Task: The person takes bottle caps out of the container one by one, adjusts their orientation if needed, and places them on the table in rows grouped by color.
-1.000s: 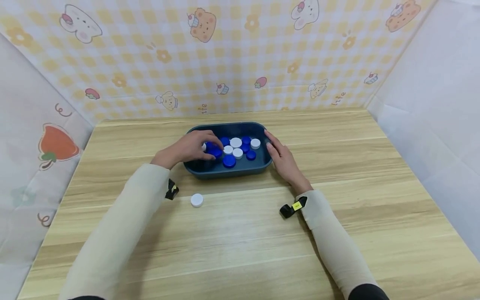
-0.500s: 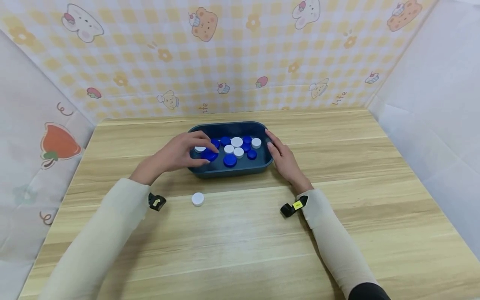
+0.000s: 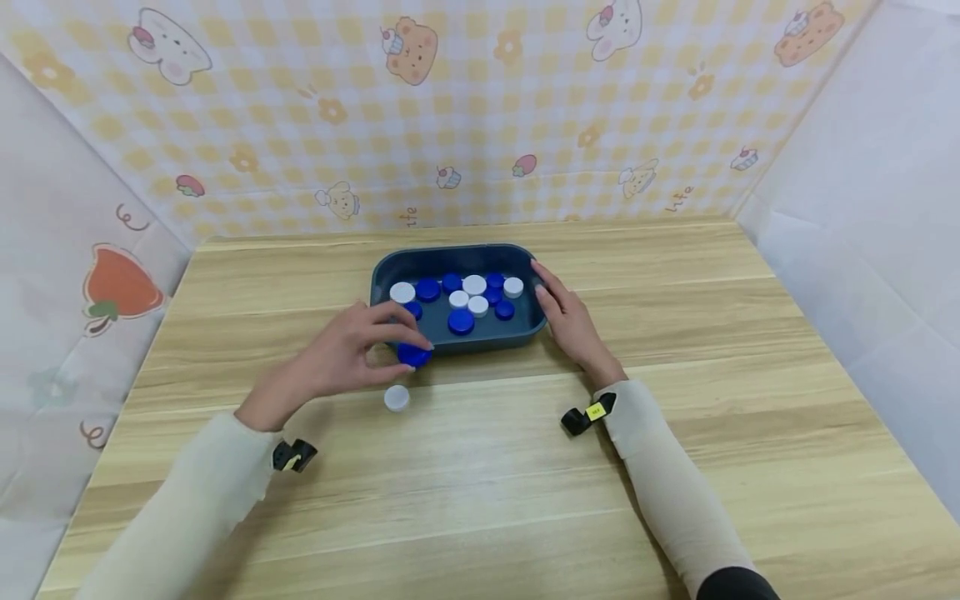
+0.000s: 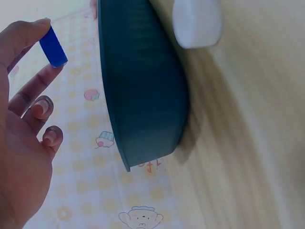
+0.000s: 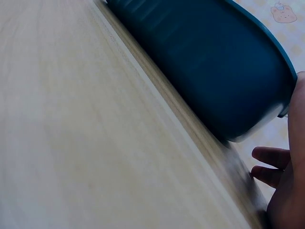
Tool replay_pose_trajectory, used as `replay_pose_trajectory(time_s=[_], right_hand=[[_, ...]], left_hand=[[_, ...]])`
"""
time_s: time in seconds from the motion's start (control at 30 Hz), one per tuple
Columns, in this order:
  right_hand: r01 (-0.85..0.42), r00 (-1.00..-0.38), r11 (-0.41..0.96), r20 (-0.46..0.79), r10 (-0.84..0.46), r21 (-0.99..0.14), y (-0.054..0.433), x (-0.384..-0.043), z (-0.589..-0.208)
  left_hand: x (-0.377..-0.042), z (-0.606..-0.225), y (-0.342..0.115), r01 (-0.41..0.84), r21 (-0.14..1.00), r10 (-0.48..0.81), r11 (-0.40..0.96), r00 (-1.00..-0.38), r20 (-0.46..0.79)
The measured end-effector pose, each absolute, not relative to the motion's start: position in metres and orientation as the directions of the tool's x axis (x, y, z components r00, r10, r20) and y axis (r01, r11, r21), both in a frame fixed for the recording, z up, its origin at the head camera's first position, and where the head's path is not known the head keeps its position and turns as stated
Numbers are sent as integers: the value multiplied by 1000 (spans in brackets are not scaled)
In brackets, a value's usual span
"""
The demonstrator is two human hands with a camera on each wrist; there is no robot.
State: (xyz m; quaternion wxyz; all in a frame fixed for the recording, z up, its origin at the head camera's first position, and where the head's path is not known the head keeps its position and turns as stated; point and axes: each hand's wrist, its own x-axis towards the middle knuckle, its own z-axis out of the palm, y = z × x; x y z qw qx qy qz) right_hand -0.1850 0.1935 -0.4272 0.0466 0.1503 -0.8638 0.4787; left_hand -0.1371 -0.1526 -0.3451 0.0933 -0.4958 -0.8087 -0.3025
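My left hand (image 3: pixel 352 346) pinches a blue bottle cap (image 3: pixel 414 355) between thumb and fingertips, just in front of the tray's near left edge. In the left wrist view the same blue cap (image 4: pixel 53 47) is edge-on, held above the tray's rim. A white cap (image 3: pixel 397 397) lies on the table just below that hand. The dark teal tray (image 3: pixel 495 340) contains several blue and white caps (image 3: pixel 474 285). My right hand (image 3: pixel 572 327) touches the tray's right end with fairly straight fingers. Two of its fingers (image 5: pixel 270 156) stand apart from the tray in the right wrist view.
The wooden table (image 3: pixel 510 467) reaches a yellow checked backdrop (image 3: pixel 465 108) behind the tray. White cloth side walls (image 3: pixel 862 208) border it left and right. A black wrist camera (image 3: pixel 294 455) sits at the left cuff and another camera (image 3: pixel 577 420) at the right.
The left hand has taken hold of a blue cap in the tray, lifted it over the near rim and moved it toward the front left. The right hand has stayed at the tray's end.
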Motion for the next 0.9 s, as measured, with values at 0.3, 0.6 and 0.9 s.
replay_pose_trajectory(time_s=[0.3,0.6,0.9], right_hand=[[-285,-955,488,204,-213,-825,189,-184,-427],[-279,-958,484,204,-204,-829,190,-183,-428],[-284,-956,489,204,-210,-825,193,-185,-426]], left_hand=[[-105,-358,-165,863,363,777,353,-486,401],[-83,-373,-167,860,344,806,378,-488,334],[-78,-375,-169,863,334,825,379,-478,301]])
